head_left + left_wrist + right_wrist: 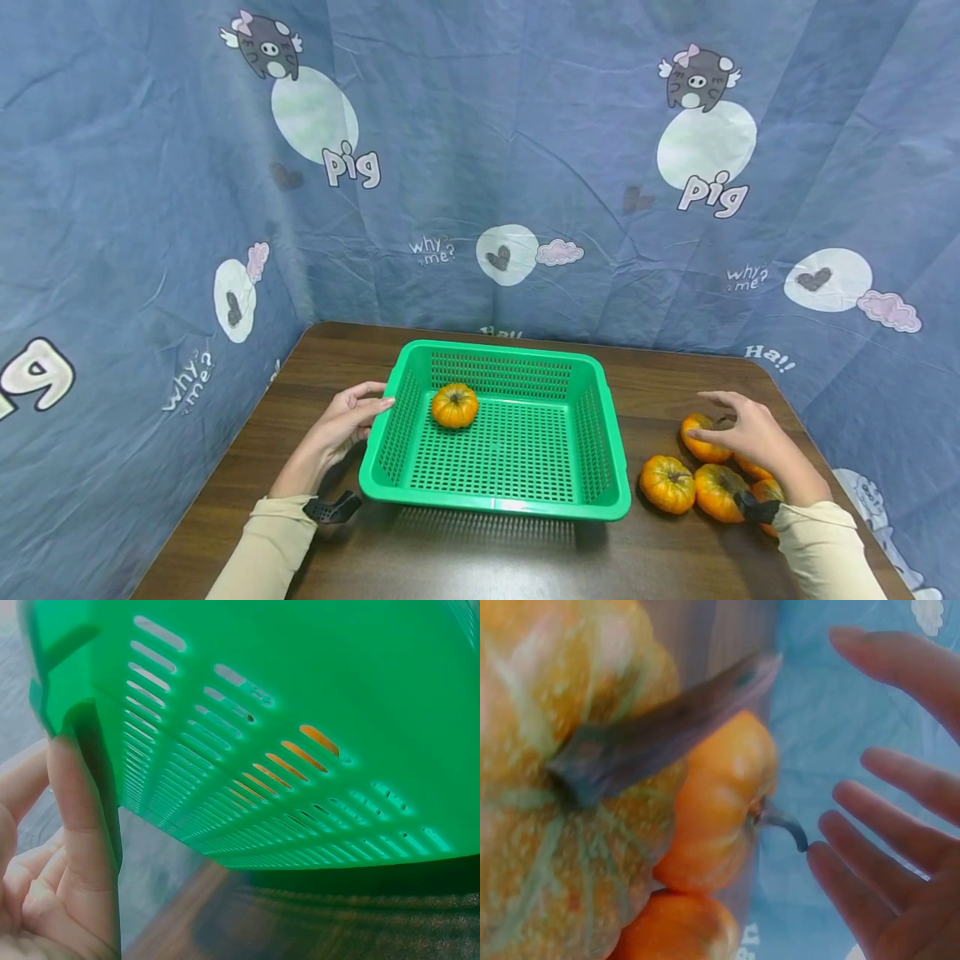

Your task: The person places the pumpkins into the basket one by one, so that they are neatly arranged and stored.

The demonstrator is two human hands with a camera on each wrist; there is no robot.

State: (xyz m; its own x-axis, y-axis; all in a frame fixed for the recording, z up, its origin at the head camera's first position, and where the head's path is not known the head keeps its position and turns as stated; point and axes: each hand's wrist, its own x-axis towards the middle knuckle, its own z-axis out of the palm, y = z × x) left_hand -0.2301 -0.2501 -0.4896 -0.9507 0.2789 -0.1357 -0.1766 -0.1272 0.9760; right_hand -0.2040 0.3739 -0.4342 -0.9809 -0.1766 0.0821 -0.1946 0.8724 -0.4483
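A green plastic basket [495, 504] with slotted walls stands on the table, one small orange pumpkin [454, 406] inside near its left wall. My left hand [345, 425] holds the basket's left rim, thumb at the edge; in the left wrist view some of its fingers are curled below the rim. To the right of the basket, my right hand [750, 429] hovers over a group of several small pumpkins [667, 484], thumb and fingers spread apart. The right wrist view shows a large-looking pumpkin [592, 847] with a thick stem close by, apart from the fingers [889, 832].
The brown wooden table [450, 567] ends at the back against a blue cloth [450, 167] printed with pigs and hearts. The same cloth hangs along the left and right sides. Each wrist carries a black strap device [333, 507].
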